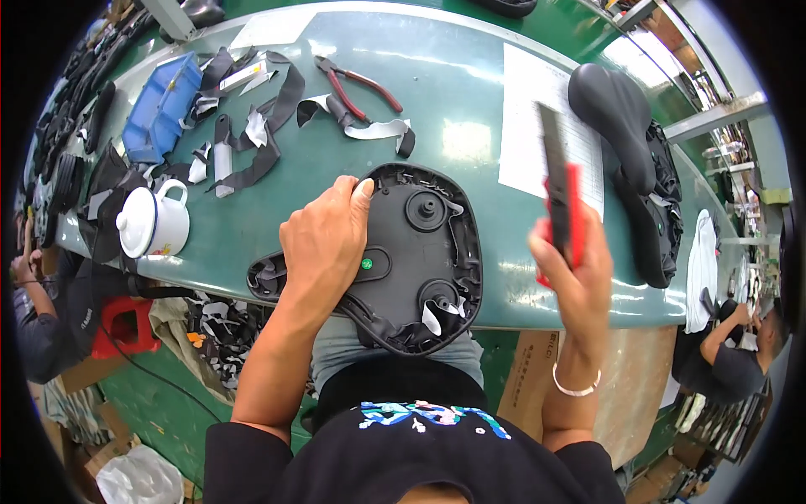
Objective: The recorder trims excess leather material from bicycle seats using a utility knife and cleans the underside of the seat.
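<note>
A black bicycle saddle (403, 244) lies upside down at the table's near edge and over my lap, its nose pointing left. Its underside shows two round mounts, a small green sticker and gathered cover material along the rim. My left hand (326, 235) grips the saddle across its middle, the thumb near the far rim. Raised to the right of the saddle, my right hand (579, 260) is closed around a long red-and-black hand tool (561, 202). The tool is smeared by motion, its dark narrow end pointing up and away; I cannot make out its exact kind.
Red-handled pliers (357, 88), dark cover scraps (264, 151) and a blue bin (164, 105) lie on the green table (457, 76). A white lidded mug (159, 220) stands left. Finished-looking saddles (617, 118) sit right, beside a paper sheet (533, 126). People work at both sides.
</note>
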Demonstrator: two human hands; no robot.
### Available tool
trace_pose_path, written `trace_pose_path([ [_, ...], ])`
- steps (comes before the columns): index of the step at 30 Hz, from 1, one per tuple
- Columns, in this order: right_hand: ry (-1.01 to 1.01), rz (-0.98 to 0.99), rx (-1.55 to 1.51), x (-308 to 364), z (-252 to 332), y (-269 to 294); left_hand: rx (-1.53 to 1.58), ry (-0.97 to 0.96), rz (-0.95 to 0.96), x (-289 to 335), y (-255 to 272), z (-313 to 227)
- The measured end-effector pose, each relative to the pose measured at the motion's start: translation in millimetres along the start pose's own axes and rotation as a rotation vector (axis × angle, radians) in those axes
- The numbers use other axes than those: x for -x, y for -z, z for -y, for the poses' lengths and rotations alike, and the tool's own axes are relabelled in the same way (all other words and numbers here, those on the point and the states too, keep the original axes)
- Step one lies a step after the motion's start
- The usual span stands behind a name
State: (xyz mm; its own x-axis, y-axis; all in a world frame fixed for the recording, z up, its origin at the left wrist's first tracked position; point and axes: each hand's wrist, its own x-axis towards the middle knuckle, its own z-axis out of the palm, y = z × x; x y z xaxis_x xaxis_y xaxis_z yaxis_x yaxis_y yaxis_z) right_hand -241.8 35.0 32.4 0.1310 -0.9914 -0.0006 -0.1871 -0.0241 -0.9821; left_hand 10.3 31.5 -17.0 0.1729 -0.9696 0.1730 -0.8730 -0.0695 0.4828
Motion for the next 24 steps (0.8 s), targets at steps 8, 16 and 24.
trace_pose_path([
  [8, 0.619, 0.263, 0.730, -61.2, -32.4, -36.9, 0.025, -0.042, -0.032, -0.2, -4.1, -3.7],
  [16, -0.146, 0.075, -0.272, -28.5, -12.2, -2.7, 0.147, -0.016, -0.163, -11.5, -1.3, -1.5],
  [24, -0.028, 0.097, 0.143, -15.3, -6.0, -18.2, 0.173, -0.666, 0.061, -25.9, -19.6, -25.6],
])
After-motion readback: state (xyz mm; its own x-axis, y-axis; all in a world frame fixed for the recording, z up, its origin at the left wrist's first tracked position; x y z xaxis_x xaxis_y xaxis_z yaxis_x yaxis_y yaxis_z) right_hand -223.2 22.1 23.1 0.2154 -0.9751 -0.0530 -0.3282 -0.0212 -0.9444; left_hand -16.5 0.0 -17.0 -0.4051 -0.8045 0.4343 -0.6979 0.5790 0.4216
